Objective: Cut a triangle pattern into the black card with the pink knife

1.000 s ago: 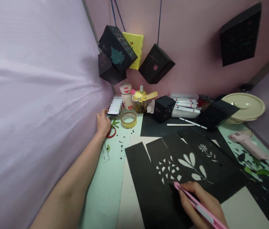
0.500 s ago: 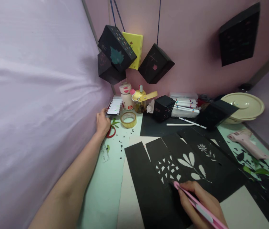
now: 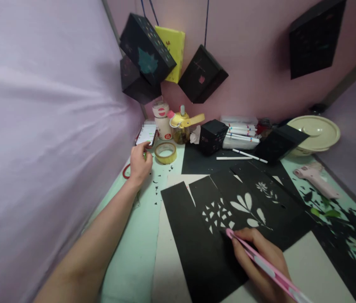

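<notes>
You hold the pink craft knife (image 3: 272, 275) in a pen grip, your right hand (image 3: 260, 259) closed round its shaft and the tip set down on the black sheet (image 3: 197, 252), just below the cluster of small cut-out shards. The low, slanted angle of the knife suits fine cutting, and the heel of that hand rests on the paper, which likely steadies the tip. The black sheet lies flat over a pale backing board (image 3: 320, 273) on the desk (image 3: 134, 261), evidently to protect the surface beneath; leaf and flower shapes are already cut through it further along. Black offcuts are scattered over the desk near your left forearm. Your left hand (image 3: 140, 163) is well apart from the work, stretched to the far left corner, with its fingers loosely extended and gripping nothing; the fingertips touch the lower edge of a phone (image 3: 146, 134) that is propped up against the clutter behind. A tape roll (image 3: 165, 152) lies just beside that hand, and a red scissors handle (image 3: 126, 171) shows at its wrist. Markers (image 3: 241, 135) and a glue gun (image 3: 315, 182) lie beyond the sheet, within reach.
</notes>
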A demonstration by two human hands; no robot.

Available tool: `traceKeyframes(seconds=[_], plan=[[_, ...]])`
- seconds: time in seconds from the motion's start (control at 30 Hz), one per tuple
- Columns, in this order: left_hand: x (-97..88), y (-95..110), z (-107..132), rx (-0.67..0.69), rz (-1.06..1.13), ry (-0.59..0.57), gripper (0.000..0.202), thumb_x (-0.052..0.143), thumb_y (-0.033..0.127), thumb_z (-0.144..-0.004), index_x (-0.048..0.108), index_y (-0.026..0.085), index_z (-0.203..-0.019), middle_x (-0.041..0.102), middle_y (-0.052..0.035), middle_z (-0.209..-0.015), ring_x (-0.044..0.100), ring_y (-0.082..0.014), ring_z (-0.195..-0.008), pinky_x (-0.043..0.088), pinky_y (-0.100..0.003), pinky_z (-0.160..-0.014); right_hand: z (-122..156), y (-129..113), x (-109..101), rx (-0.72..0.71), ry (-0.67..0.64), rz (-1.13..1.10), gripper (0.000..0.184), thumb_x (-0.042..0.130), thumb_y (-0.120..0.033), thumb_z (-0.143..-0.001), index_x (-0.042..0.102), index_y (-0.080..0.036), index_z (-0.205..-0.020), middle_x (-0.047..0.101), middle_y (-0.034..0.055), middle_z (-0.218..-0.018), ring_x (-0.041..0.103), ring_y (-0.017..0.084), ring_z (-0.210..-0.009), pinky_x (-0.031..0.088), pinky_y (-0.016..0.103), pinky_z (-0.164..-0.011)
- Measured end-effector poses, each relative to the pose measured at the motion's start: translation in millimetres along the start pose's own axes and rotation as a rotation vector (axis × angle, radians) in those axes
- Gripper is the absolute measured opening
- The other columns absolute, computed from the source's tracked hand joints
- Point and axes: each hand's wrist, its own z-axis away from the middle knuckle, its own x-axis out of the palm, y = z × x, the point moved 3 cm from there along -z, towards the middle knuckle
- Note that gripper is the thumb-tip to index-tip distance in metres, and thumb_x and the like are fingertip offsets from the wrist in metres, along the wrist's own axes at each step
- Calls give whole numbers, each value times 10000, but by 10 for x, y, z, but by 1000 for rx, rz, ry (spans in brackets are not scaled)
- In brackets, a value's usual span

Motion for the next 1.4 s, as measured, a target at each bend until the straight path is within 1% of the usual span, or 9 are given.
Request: traceKeyframes(seconds=[0.07,0.13,0.3,0.37,0.43,0.53,0.7,1.2,1.4], plan=[[25,248,178,107,49,-105,328,479,161,-828,626,187,-1120,673,-72,-1027,581,-244,-994,445,-396,-933,-8,-16,-24,-5,15,16,32,622,-195,-889,618,-223,-904,623,-37,-652,569,100,-488,466,208,-520],[35,448,347,189,94,-193,266,512,213,-835,655,204,-1059,671,-67,-1044,578,-257,-1020,426,-416,-958,-8,-17,-40,-3,44,16,56,627,-177,-878,614,-221,-910,654,-20,-701,603,111,-548,478,213,-546],[-42,851,667,316,201,-311,215,509,223,-868,673,216,-1008,675,-70,-1004,588,-255,-979,442,-425,-908,9,48,-57,106,90,43,42,642,-188,-861,614,-218,-869,651,-19,-672,583,116,-540,441,227,-514],[-89,1103,835,532,338,-466,252,504,182,-882,665,213,-1073,674,-76,-1036,590,-228,-957,451,-407,-893,6,64,-54,147,72,35,56,642,-207,-859,608,-214,-815,641,-20,-643,566,115,-522,423,230,-498],[-124,1334,1022,729,433,-654,307,504,160,-893,649,212,-1159,660,-86,-1128,571,-223,-1017,443,-397,-903,-2,71,-40,159,37,29,111,641,-214,-855,589,-210,-758,632,-22,-626,554,111,-515,413,232,-500],[-134,1521,1216,860,474,-797,317,510,180,-904,653,221,-1184,631,-95,-1220,510,-266,-1145,416,-421,-936,-9,90,-2,171,-26,42,149,633,-207,-854,570,-205,-719,616,-27,-615,543,105,-519,400,230,-509],[-61,1516,1298,891,437,-869,314,500,189,-915,659,223,-1184,623,-104,-1226,508,-272,-1134,399,-429,-939,4,143,47,194,-57,64,140,624,-207,-851,573,-204,-721,604,-31,-624,529,102,-525,398,226,-516],[-43,1508,1290,892,455,-814,289,531,182,-898,663,226,-1151,638,-94,-1192,537,-269,-1103,398,-410,-898,14,159,64,193,-69,50,128,647,-248,-874,606,-205,-760,645,-7,-671,564,113,-548,423,237,-525],[-28,1498,1299,898,460,-823,289,529,188,-906,662,225,-1159,634,-92,-1203,539,-274,-1102,386,-418,-894,6,155,65,167,-107,40,149,643,-202,-873,568,-201,-744,591,-33,-639,507,90,-529,391,225,-526]])
